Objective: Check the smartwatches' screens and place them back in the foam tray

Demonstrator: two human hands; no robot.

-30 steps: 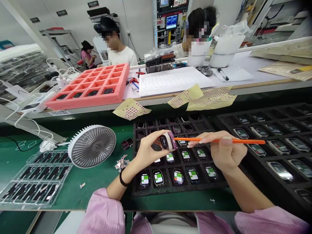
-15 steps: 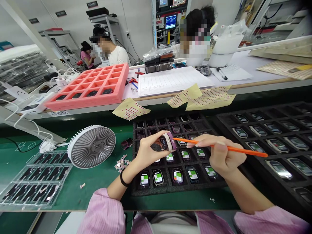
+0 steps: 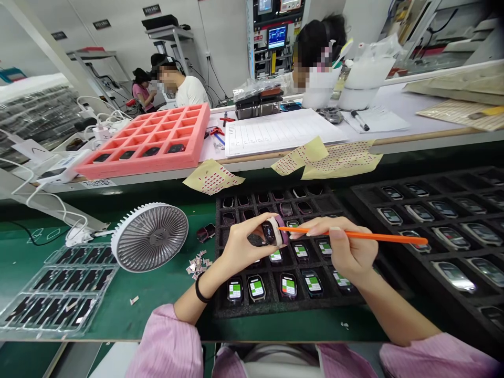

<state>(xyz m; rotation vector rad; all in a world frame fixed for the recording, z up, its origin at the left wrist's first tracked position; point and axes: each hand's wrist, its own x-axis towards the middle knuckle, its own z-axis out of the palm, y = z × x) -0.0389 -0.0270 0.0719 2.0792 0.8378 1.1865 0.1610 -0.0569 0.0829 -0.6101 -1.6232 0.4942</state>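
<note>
the left hand (image 3: 246, 247) pinches a small rectangular smartwatch with a pale pink casing (image 3: 271, 232) between thumb and fingers, holding it up above a black foam tray of watches (image 3: 275, 310), while the right hand (image 3: 346, 252) grips a slim orange stick (image 3: 354, 235) in a narrow hold, its tip touching the watch's edge.

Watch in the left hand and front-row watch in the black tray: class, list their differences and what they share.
The watch in the left hand is lifted and tilted; the front-row watch lies flat in the black tray. The held watch's screen looks dark; the front-row watch shows a green and white patch. The held watch has a pale and pink band; the front-row watch shows none. Both have rounded rectangular faces.
</note>
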